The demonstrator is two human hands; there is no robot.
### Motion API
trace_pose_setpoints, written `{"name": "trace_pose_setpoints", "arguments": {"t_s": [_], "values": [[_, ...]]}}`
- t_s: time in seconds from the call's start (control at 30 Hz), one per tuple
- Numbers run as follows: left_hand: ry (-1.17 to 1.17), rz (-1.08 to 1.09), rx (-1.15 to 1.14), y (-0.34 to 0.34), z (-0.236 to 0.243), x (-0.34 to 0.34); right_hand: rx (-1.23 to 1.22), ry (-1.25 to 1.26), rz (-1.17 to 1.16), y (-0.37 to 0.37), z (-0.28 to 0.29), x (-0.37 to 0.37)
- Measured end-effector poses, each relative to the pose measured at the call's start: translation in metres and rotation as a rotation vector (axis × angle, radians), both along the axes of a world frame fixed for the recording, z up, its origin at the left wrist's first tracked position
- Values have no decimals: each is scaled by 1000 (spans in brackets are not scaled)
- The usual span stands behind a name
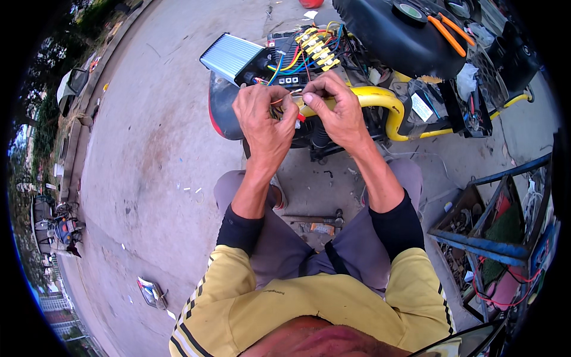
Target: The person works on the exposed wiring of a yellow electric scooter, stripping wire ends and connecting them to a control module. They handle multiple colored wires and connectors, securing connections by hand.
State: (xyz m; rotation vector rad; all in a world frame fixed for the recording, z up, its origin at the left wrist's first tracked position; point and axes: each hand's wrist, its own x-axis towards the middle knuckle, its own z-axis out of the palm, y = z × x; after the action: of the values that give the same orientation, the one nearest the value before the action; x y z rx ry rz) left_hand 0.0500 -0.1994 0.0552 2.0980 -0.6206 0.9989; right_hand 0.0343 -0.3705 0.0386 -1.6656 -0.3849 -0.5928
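Wire pinched in my left hand
Whether my right hand grips, I can't tell; best keep both steady.

The yellow tube looks like painted metal, smooth and glossy. Beyond the tube's left end, a box has a ribbed, silvery metal face with a dull sheen; the thin wires beside that end look coated in plastic. Beyond the tube, a black seat is smooth and shiny. Nearer than the tube, the ground is matt, rough concrete, the trousers matt cloth.
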Motion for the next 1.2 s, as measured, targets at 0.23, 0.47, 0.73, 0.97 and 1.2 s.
{"name": "trace_pose_setpoints", "arguments": {"t_s": [0.23, 0.47, 0.73, 0.97, 1.2], "values": [[-29, -14, 28, -3, 3, -1, 65, 9, 5, -1, -3, 3], [34, -55, 17, -4, 0, -4, -15, -60, -41, 1, -1, 4], [140, -131, -1, 1, -1, -4, 7, -25, -83, 7, 1, 0], [161, -145, -33, 0, 1, -4, 27, -5, -75, 8, 1, 0], [163, -103, -31, 0, -1, -2, 59, -13, -38, 6, 1, 0]]}}
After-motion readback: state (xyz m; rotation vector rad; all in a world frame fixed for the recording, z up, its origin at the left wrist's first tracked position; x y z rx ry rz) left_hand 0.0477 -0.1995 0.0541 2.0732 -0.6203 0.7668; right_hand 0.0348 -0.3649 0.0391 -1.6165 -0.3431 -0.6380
